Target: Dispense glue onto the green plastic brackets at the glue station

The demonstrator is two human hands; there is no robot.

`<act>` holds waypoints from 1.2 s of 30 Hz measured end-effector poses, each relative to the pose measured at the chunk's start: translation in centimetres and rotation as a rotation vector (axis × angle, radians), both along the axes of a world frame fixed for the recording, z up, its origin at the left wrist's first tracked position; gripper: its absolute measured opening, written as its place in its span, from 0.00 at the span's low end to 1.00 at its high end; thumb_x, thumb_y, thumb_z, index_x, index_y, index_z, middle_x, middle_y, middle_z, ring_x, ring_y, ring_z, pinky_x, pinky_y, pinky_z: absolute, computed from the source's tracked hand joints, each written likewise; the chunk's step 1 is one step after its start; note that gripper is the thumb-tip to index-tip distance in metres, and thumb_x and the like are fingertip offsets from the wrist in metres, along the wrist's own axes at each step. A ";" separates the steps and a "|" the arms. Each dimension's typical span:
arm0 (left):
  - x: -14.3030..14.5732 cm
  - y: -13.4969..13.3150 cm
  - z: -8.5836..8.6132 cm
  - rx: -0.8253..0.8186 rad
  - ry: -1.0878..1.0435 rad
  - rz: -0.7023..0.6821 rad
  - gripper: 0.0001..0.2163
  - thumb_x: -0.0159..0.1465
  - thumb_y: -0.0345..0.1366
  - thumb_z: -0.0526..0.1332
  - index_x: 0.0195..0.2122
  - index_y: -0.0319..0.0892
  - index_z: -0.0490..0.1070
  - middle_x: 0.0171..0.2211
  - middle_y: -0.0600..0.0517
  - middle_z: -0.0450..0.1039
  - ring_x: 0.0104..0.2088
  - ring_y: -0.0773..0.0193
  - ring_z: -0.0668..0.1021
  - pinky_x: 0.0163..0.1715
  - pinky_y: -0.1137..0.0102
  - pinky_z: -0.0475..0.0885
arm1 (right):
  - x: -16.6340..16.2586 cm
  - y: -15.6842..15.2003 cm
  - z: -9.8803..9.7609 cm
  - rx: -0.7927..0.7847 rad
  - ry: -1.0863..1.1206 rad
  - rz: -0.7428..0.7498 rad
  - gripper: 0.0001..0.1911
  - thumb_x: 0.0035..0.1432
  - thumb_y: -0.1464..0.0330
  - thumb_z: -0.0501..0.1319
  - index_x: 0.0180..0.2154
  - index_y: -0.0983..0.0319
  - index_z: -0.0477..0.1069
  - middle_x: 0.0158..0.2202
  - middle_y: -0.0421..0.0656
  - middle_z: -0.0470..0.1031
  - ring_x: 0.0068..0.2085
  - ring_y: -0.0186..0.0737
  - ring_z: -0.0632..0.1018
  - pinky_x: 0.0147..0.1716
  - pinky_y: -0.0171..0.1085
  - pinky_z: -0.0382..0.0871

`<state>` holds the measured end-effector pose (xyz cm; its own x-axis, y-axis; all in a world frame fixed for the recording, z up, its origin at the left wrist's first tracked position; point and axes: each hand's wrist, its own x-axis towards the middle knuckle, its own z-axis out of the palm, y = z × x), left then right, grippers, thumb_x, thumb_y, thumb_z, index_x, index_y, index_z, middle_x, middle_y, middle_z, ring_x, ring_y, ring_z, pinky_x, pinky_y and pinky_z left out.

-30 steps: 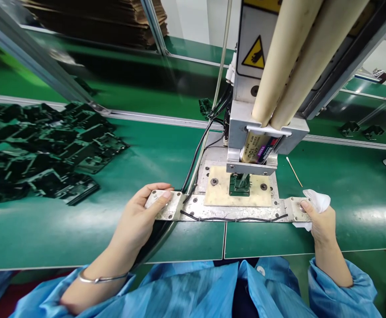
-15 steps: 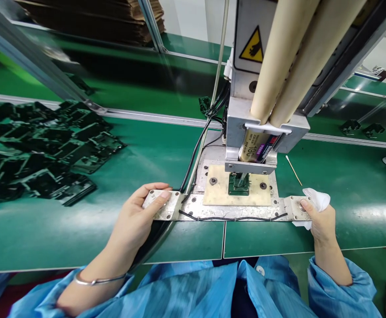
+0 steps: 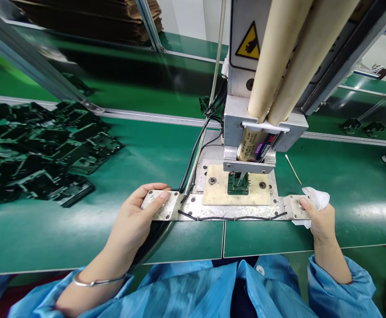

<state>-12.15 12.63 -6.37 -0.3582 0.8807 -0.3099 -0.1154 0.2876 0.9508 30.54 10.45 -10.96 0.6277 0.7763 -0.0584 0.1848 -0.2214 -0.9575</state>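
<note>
My left hand (image 3: 136, 218) rests on the left end plate (image 3: 161, 203) of a metal fixture bar (image 3: 232, 210), thumb pressed on top. Over at the bar's right end, my right hand (image 3: 319, 218) holds a crumpled white tissue (image 3: 317, 198) while its thumb presses a round button (image 3: 301, 204). Between them a small dark green part (image 3: 238, 183) sits on a beige block (image 3: 217, 192) under the press head (image 3: 250, 132), which carries two cream cylinders (image 3: 279, 57).
A heap of several black plastic parts (image 3: 40, 150) lies on the green bench at left. A thin wooden stick (image 3: 293, 168) lies right of the press. Black cables (image 3: 196, 154) run down beside the machine. A few black parts (image 3: 361, 128) sit far right.
Both hands stay in place on the fixture ends. The view has shifted slightly, and the press head appears a little lower over the green part.
</note>
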 end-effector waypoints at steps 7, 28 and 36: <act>-0.3 0.0 -0.3 0.006 0.002 0.000 0.30 0.39 0.52 0.79 0.39 0.42 0.74 0.34 0.54 0.77 0.29 0.68 0.74 0.27 0.78 0.70 | 0.2 0.1 -0.2 -0.007 0.014 0.004 0.38 0.30 0.48 0.78 0.42 0.64 0.79 0.42 0.52 0.82 0.44 0.57 0.81 0.42 0.49 0.78; 0.0 -0.1 -0.2 0.036 0.004 -0.002 0.28 0.42 0.51 0.79 0.38 0.42 0.75 0.35 0.54 0.77 0.29 0.68 0.74 0.28 0.78 0.70 | 0.1 0.1 -0.1 0.044 -0.020 0.003 0.37 0.33 0.49 0.78 0.43 0.64 0.79 0.40 0.51 0.81 0.41 0.54 0.82 0.39 0.47 0.79; 0.0 -0.3 -0.4 0.064 0.037 -0.005 0.24 0.45 0.47 0.77 0.39 0.42 0.75 0.35 0.53 0.77 0.30 0.68 0.74 0.28 0.77 0.69 | 0.5 -0.1 -0.3 0.060 -0.004 0.020 0.35 0.36 0.52 0.78 0.45 0.64 0.78 0.41 0.49 0.81 0.39 0.49 0.82 0.38 0.45 0.79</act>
